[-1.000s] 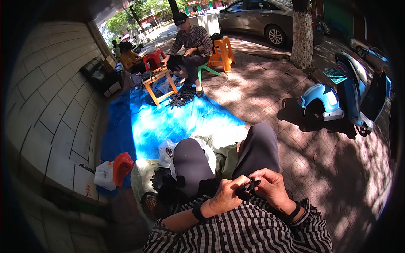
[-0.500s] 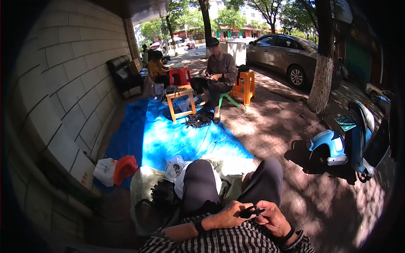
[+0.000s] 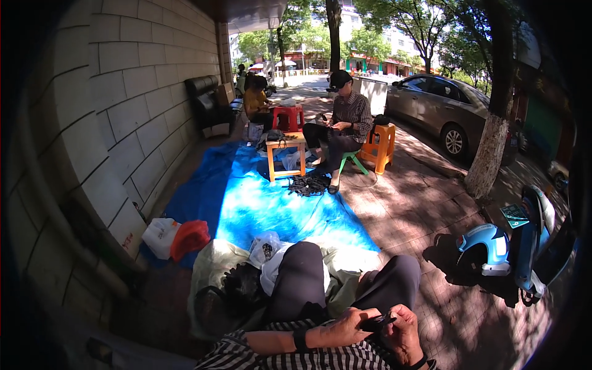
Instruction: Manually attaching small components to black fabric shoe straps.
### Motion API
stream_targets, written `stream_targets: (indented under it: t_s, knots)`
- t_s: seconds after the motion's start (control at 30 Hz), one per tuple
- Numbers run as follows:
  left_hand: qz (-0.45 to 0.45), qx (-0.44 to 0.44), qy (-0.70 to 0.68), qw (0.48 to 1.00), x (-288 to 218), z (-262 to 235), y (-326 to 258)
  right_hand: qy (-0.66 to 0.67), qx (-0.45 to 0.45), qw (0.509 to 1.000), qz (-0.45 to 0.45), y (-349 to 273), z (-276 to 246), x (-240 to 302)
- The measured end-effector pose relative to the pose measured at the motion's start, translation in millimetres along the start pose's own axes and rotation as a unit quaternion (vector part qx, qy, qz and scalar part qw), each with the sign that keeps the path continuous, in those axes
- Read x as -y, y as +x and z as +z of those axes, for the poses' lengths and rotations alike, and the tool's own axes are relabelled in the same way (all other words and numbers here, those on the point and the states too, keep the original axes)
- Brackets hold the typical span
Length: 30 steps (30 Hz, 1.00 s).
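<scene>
Low in the view, my left hand [image 3: 343, 328] and my right hand [image 3: 404, 333] meet just in front of my knees. Between them is a small, dark black piece [image 3: 376, 322], perhaps a folded strip; its exact kind is too small to make out. The fingers of my left hand wrap one end, and my right fingers pinch the other. A pile of black pieces [image 3: 242, 285] lies left of my legs, on a pale sheet or sack [image 3: 206, 271]. White plastic bags [image 3: 266, 246] rest beside my left knee.
A blue tarp [image 3: 271, 209] spreads ahead, with a wooden stool [image 3: 287, 147] and a black heap [image 3: 308, 184]. A seated co-worker [image 3: 348, 120] handles something small. Red and white bags [image 3: 190, 237] lie by the wall; a blue scooter [image 3: 487, 246] stands at right.
The view has tilted and turned slightly left, so the surroundings sit lower and further right. My hands keep hold of the black piece, whose angle has changed a little.
</scene>
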<state>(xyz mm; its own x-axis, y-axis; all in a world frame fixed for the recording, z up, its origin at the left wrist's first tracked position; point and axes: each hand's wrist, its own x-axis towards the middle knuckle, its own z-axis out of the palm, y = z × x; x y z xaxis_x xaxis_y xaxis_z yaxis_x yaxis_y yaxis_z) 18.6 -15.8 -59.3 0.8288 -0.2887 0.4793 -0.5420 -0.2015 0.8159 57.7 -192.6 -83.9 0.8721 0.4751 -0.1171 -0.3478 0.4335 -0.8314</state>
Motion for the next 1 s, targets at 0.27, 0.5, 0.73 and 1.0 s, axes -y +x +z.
stream_targets:
  t_s: [0.27,0.5,0.73,1.0]
  knots:
    - [-0.206,0.016,-0.091,0.974,7,-7,3,-0.086,0.074,0.993,0.010,-5,7,1]
    - [-0.243,0.076,-0.085,0.963,16,-12,0,-0.184,-0.061,0.981,-0.027,-13,23,6]
    - [-0.257,0.064,-0.105,0.959,30,-4,-7,-0.259,-0.124,0.956,-0.062,0,18,6]
    - [-0.243,0.012,-0.134,0.961,1,-64,-18,-0.153,0.019,0.986,-0.070,15,-19,-24]
